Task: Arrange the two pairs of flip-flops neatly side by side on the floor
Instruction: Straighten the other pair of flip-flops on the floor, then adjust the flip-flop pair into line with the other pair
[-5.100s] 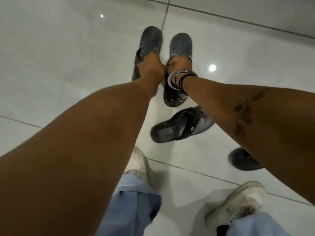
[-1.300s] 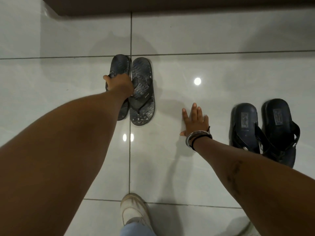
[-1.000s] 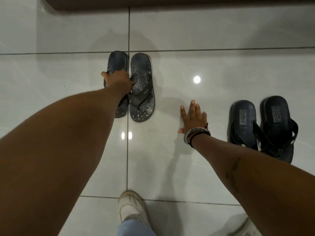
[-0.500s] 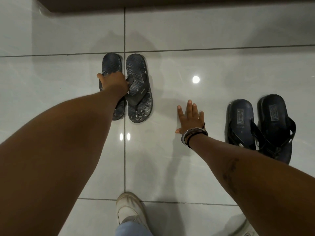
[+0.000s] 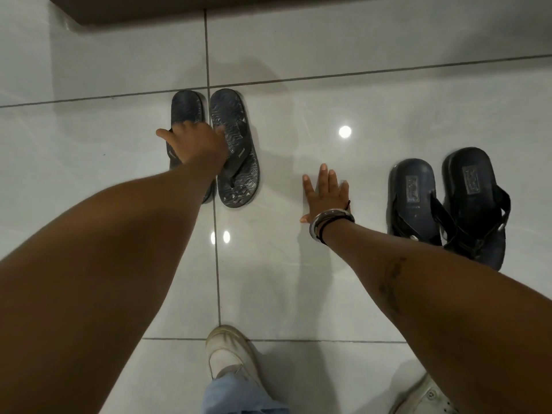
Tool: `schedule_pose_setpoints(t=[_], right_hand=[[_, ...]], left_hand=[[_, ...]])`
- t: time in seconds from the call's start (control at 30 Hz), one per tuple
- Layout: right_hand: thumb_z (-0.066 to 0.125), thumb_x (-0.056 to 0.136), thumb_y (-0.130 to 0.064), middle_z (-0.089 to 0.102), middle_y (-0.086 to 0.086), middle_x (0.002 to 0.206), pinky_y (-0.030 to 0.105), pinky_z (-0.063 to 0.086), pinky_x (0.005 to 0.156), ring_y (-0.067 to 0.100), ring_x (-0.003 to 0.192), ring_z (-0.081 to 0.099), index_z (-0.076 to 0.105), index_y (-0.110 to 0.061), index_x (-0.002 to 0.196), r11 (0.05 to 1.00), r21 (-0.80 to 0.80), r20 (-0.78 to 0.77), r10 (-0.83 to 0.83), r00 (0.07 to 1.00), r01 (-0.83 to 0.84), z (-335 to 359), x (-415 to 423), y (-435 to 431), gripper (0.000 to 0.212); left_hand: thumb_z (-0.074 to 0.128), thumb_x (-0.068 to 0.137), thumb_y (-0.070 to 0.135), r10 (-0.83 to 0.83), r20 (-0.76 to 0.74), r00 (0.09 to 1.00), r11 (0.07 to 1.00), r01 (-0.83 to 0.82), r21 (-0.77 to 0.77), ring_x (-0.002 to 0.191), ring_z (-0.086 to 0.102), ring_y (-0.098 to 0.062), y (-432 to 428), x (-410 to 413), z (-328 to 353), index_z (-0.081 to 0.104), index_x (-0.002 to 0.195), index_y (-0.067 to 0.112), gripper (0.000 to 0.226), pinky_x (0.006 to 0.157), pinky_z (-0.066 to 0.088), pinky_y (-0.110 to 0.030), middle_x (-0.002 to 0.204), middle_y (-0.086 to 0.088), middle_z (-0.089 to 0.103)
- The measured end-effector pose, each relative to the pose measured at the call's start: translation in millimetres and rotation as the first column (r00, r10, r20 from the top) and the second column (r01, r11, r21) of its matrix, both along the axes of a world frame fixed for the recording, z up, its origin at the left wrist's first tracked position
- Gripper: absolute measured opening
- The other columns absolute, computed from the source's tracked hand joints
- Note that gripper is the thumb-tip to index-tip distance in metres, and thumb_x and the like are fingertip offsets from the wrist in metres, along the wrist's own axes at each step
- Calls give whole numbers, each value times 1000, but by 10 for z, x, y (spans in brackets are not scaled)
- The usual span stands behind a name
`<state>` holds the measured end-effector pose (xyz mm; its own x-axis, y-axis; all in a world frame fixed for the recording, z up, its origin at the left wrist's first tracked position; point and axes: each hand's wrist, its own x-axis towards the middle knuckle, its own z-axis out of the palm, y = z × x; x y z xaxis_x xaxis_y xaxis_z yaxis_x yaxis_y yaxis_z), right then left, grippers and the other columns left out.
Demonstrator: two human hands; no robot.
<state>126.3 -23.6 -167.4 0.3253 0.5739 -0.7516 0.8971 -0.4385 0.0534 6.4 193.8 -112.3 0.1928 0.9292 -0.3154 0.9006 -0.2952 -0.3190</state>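
Leftward the patterned pair [image 5: 233,147] has slid under left hand [image 5: 195,144], fingers spread; right hand [image 5: 327,194] flat, fingers apart.

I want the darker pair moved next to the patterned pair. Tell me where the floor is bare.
Bare tile lies between the patterned flip-flops and the dark strapped pair, except where the right hand lies flat. More bare tile lies left of the patterned pair, and beyond both pairs up to the dark ledge. It is crowded at the left hand.

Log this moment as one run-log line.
left hand on patterned pair | right hand flat on floor | plain pair apart
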Motion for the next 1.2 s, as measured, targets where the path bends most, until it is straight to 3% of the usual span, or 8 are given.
schedule_pose_setpoints(t=[0.17, 0.33, 0.43, 0.53, 0.6, 0.87, 1.1, 1.2], right_hand=[[46, 90, -58, -7, 9, 162, 57, 3, 118, 26, 148, 6, 0, -20, 153, 988, 137, -86, -61, 994, 73, 326, 312, -152, 86], [46, 93, -50, 6, 12, 162, 56, 7, 118, 25, 148, 8, 13, -11, 152, 884, 260, 72, -419, 905, 389, 629, 1104, -939, 78], [50, 89, -55, 21, 17, 157, 59, 10, 116, 31, 146, 15, 23, -6, 149, 844, 164, 200, -535, 821, 510, 681, 1473, -1530, 82], [51, 87, -52, 58, 14, 127, 59, 18, 113, 36, 129, 38, 63, -14, 111, 834, 92, 241, -548, 801, 544, 669, 1636, -1875, 47], [53, 85, -43, 68, 10, 104, 57, 23, 110, 33, 115, 49, 63, -21, 80, 855, 99, 202, -519, 831, 510, 638, 1631, -1921, 24], [63, 76, -26, 65, 6, 68, 45, 35, 95, 29, 73, 63, 53, -20, 64, 840, 261, 122, -517, 847, 475, 598, 1815, -1767, 17], [60, 78, -26, 49, 4, 54, 46, 36, 96, 29, 67, 51, 42, -17, 54, 816, 397, 193, -523, 830, 421, 755, 2670, -1184, 32], [62, 79, -29, 54, 6, 62, 46, 36, 100, 31, 76, 55, 52, -16, 66, 801, 411, 194, -544, 817, 436, 751, 2920, -966, 21]], left_hand=[[25, 98, 55, -177, 196, 965, 972, 203, -121, 142, 25, -36, -673, 490, 107, 37, 143, 4, 69, 115, 12, -59, 153, -22, 31], [24, 100, 54, -169, 406, 898, 923, 289, -254, 147, 10, -33, -1495, 1067, -29, 16, 152, 7, 71, 119, 5, -52, 160, -20, 11], [24, 99, 56, -168, 415, 894, 893, 316, -319, 148, 6, -34, -1939, 1269, -152, 11, 153, 8, 74, 120, 4, -51, 160, -21, 6], [20, 98, 59, -174, 399, 900, 858, 337, -387, 148, 0, -34, -2264, 1357, -279, 7, 154, 10, 75, 120, 2, -50, 161, -19, -1], [18, 98, 60, -195, 380, 904, 834, 357, -422, 148, -1, -34, -2422, 1377, -362, 5, 154, 12, 75, 120, 3, -51, 161, -20, -3], [15, 98, 59, -152, 337, 929, 826, 306, -473, 147, -5, -36, -2646, 1427, -452, 3, 154, 15, 72, 119, 5, -53, 159, -22, -12], [19, 96, 63, -133, 323, 937, 856, 273, -439, 147, -2, -36, -2702, 1478, -467, 4, 154, 13, 78, 119, 6, -52, 159, -23, -9], [20, 95, 63, -104, 319, 942, 860, 247, -447, 147, -2, -37, -2709, 1513, -496, 6, 154, 12, 79, 119, 4, -52, 159, -24, -9]])
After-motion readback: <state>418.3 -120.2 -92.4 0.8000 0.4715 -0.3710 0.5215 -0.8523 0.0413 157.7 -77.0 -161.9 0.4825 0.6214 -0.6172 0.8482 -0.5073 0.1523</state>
